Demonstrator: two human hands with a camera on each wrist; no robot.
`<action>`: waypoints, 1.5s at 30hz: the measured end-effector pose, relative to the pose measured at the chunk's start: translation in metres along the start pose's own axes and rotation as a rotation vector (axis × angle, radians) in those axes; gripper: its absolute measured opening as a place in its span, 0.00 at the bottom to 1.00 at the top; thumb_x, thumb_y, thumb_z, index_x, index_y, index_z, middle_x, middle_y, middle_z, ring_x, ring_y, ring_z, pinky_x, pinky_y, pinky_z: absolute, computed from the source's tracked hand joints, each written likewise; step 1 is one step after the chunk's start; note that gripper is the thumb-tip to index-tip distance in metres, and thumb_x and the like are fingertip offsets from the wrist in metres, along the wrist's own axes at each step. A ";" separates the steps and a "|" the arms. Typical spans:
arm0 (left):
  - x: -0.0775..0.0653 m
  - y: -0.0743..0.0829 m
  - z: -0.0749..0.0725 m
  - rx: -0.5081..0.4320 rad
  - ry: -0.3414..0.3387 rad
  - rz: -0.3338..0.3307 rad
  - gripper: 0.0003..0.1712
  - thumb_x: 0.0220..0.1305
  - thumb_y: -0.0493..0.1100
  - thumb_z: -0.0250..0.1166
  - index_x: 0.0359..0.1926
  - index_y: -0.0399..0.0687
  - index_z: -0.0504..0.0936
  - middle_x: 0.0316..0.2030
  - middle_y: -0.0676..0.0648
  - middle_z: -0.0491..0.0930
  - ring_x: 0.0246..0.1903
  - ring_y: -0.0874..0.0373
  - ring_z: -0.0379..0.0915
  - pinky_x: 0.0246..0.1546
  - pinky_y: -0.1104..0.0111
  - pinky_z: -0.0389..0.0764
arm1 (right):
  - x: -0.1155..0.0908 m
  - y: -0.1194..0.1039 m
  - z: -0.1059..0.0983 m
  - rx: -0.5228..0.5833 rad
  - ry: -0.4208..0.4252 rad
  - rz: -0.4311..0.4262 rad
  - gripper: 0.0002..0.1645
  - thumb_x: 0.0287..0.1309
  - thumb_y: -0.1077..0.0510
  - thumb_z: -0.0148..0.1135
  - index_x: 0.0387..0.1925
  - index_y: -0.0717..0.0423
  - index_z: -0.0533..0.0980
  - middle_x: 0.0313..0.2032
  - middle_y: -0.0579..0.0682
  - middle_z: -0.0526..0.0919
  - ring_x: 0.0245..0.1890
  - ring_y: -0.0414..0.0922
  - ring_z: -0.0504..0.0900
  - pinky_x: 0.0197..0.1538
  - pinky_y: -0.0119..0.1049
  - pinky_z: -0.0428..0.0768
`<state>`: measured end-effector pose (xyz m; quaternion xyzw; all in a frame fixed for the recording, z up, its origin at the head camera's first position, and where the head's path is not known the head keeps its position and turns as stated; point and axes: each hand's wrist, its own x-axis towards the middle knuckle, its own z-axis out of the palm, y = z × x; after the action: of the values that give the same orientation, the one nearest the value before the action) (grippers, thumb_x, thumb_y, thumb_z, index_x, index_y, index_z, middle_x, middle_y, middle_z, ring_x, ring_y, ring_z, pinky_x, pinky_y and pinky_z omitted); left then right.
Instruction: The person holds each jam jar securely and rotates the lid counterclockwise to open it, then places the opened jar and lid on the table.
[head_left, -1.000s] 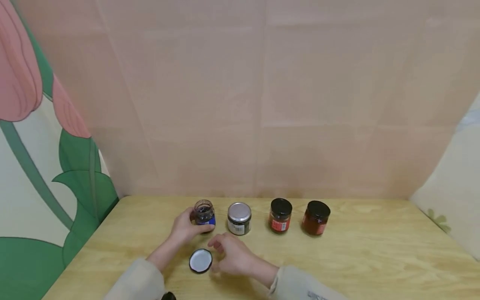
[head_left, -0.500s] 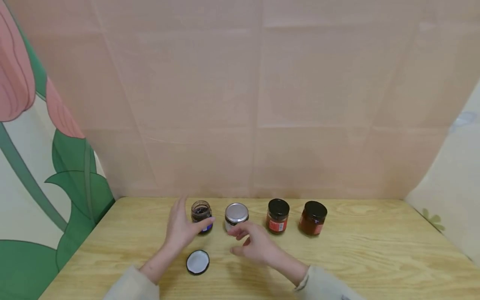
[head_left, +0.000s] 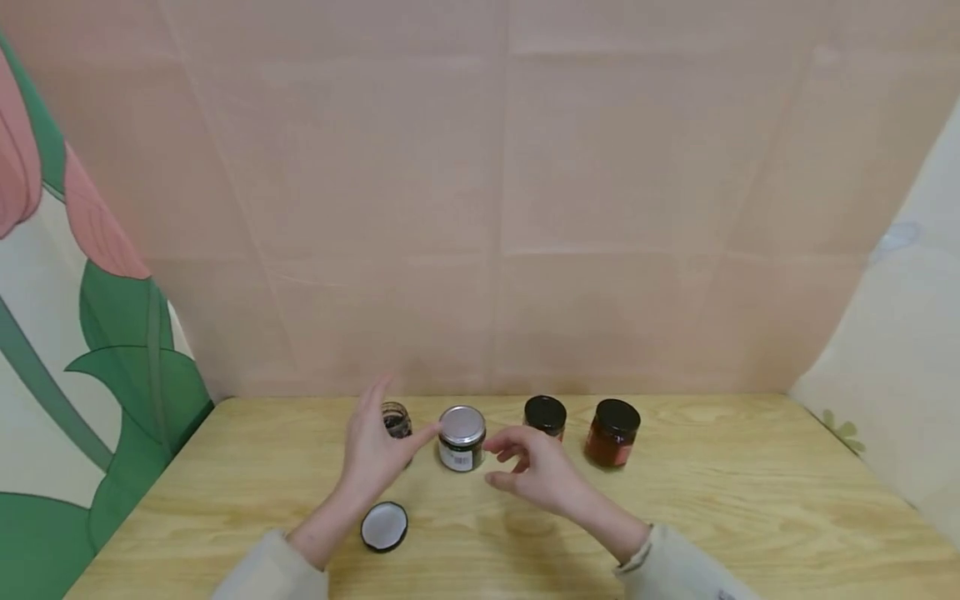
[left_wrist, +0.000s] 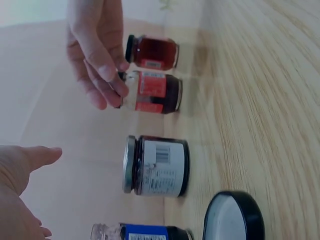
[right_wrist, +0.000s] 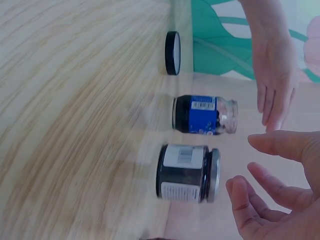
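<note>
My left hand is raised with spread fingers, in front of the lidless blue-labelled jar and partly hiding it in the head view. Its thumb points toward the silver-lidded jar, which stands closed with a white barcode label. On the other side of that jar hovers my right hand, its fingers loosely bent and nothing between them. The right wrist view shows both hands off the jars. A black-rimmed lid lies on the table with its white inside up, nearer to me than the jars.
Two more closed jars with black lids stand to the right: a red-labelled jar, partly behind my right hand, and a dark red jar. The wooden table ends at a pinkish cloth backdrop.
My left hand has let go of the lidless jar and moved up and right. The right hand has moved right, away from the lid, to beside the silver-lidded jar. The view has shifted slightly.
</note>
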<state>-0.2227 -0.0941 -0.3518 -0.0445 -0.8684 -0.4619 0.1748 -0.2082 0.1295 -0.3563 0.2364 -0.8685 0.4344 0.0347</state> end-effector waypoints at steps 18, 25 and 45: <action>0.002 0.012 0.037 -0.033 -0.094 0.004 0.54 0.44 0.49 0.78 0.69 0.40 0.61 0.67 0.36 0.62 0.66 0.38 0.58 0.62 0.44 0.64 | -0.014 0.011 -0.028 -0.058 0.061 0.025 0.16 0.47 0.63 0.72 0.41 0.59 0.80 0.39 0.52 0.83 0.40 0.54 0.81 0.39 0.39 0.82; 0.005 0.006 0.053 -0.024 -0.149 -0.014 0.61 0.39 0.52 0.80 0.71 0.38 0.57 0.66 0.35 0.64 0.64 0.37 0.61 0.59 0.44 0.67 | -0.015 0.012 -0.032 -0.046 0.057 0.053 0.16 0.47 0.61 0.72 0.40 0.58 0.80 0.37 0.50 0.83 0.39 0.51 0.81 0.39 0.36 0.81; 0.010 -0.022 0.072 -0.038 -0.256 -0.087 0.54 0.32 0.42 0.83 0.61 0.29 0.65 0.53 0.32 0.75 0.54 0.37 0.71 0.57 0.47 0.70 | -0.018 0.018 -0.031 -0.042 0.042 0.068 0.15 0.47 0.59 0.72 0.40 0.58 0.80 0.37 0.49 0.83 0.39 0.48 0.81 0.36 0.31 0.80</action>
<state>-0.2564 -0.0481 -0.4024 -0.0689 -0.8758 -0.4759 0.0415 -0.2050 0.1693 -0.3555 0.1967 -0.8840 0.4218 0.0432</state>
